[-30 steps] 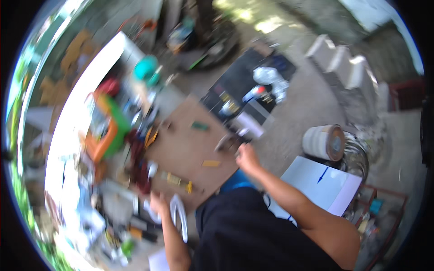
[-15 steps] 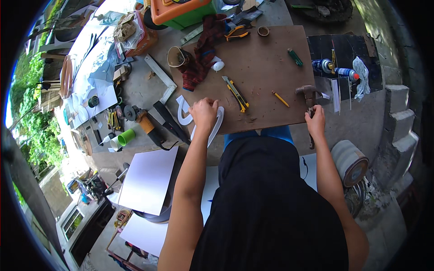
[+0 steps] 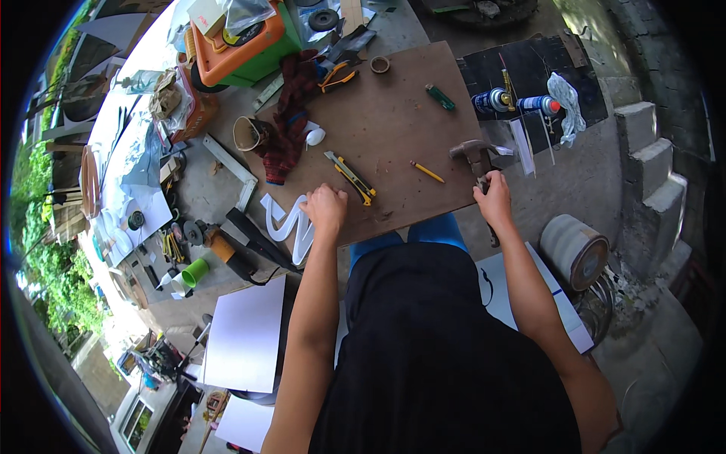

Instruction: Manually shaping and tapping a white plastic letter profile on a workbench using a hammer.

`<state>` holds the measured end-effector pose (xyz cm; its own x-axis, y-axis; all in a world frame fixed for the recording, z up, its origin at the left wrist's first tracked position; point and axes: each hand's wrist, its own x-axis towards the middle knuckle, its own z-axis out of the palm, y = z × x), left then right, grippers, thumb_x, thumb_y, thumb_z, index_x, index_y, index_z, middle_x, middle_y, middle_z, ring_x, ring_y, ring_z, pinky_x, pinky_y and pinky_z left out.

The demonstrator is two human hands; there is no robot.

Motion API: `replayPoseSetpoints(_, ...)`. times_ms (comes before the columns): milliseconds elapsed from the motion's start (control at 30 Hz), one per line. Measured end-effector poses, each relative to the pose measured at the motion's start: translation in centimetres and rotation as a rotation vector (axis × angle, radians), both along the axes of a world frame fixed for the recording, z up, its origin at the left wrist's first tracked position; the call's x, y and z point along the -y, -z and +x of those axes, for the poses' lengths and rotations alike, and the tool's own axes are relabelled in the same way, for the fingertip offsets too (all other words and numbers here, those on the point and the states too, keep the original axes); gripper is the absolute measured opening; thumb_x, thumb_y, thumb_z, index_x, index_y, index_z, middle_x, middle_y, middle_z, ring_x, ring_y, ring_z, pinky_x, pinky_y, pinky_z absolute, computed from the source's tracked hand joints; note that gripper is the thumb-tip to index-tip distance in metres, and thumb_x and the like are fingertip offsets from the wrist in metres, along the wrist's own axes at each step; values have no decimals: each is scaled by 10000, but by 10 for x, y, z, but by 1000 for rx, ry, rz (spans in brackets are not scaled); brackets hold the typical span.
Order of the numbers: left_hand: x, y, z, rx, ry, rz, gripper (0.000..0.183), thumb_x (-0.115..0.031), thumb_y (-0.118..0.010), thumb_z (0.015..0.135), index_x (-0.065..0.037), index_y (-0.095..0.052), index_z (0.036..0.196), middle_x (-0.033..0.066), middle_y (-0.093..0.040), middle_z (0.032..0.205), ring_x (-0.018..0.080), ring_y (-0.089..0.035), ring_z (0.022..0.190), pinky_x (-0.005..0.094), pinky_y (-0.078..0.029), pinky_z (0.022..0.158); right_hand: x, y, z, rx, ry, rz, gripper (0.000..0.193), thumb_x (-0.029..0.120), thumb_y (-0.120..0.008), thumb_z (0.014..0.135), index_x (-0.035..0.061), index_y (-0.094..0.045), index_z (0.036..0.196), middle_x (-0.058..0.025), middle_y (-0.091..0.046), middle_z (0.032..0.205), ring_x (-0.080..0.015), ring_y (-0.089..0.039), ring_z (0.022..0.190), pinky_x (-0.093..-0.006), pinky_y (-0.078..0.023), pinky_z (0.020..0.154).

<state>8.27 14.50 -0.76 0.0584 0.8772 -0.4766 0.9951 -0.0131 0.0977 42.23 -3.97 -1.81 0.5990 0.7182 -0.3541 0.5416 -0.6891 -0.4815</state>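
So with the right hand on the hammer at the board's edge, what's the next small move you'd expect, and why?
Probably lifting the hammer clear of the brown board. The right hand grips its handle at the board's right edge, with the head resting on the wood. The left hand presses fist-down on the near edge, by the white curved piece, as if steadying the board.

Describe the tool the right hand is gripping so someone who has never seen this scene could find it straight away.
Start at the large brown wooden board lying on the ground in front of the person. At its right edge, the right hand closes around the handle of a claw hammer with a dull metal head. Unlike the yellow utility knife and yellow pencil mid-board, it overhangs the board's edge and is grey-brown.
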Motion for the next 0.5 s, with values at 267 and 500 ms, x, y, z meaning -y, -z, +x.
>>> replayPoseSetpoints(267, 11, -45, 77, 702, -37, 172, 244, -86, -782, 836, -46, -729, 1072, 87, -722, 911, 221, -656, 818, 360, -519, 741, -11, -29, -3, -165, 44, -4, 296, 137, -775, 790, -29, -614, 975, -193, -619, 923, -363, -626, 879, -450, -510, 786)
replayPoseSetpoints(500, -10, 7, 133, 775, -2, 269, 129, -178, -796, 857, -102, -757, 953, 52, -737, 929, 235, -662, 892, 369, -475, 888, 0, -33, -10, -213, 71, 130, 335, 143, -775, 801, -48, -640, 1040, -175, -579, 935, -321, -589, 816, -410, -493, 743)
